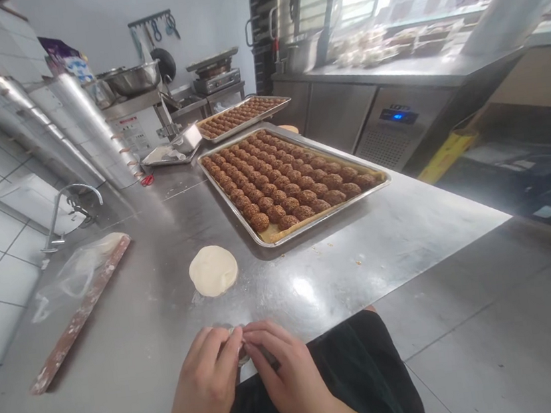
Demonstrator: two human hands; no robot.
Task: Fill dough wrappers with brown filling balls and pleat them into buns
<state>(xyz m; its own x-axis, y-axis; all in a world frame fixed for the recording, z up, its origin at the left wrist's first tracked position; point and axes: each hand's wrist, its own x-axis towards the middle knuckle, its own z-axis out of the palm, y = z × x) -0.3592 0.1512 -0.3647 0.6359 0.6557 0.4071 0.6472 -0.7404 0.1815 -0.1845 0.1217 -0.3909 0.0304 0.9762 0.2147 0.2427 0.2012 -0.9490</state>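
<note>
My left hand (207,383) and my right hand (284,371) meet at the near edge of the steel table (166,300). Their fingertips pinch together around a small pale piece of dough (237,340), mostly hidden between them. A flat round disc of dough (213,270) lies on the table just beyond my hands. Further back sits a metal tray (303,226) filled with rows of brown coated balls (282,177).
A second tray of brown balls (243,115) stands behind the first. At the left lie a wooden board (81,316), a plastic-wrapped lump of dough (91,254) and a tap (70,206). A mixing bowl (133,78) and scales (215,72) stand at the back.
</note>
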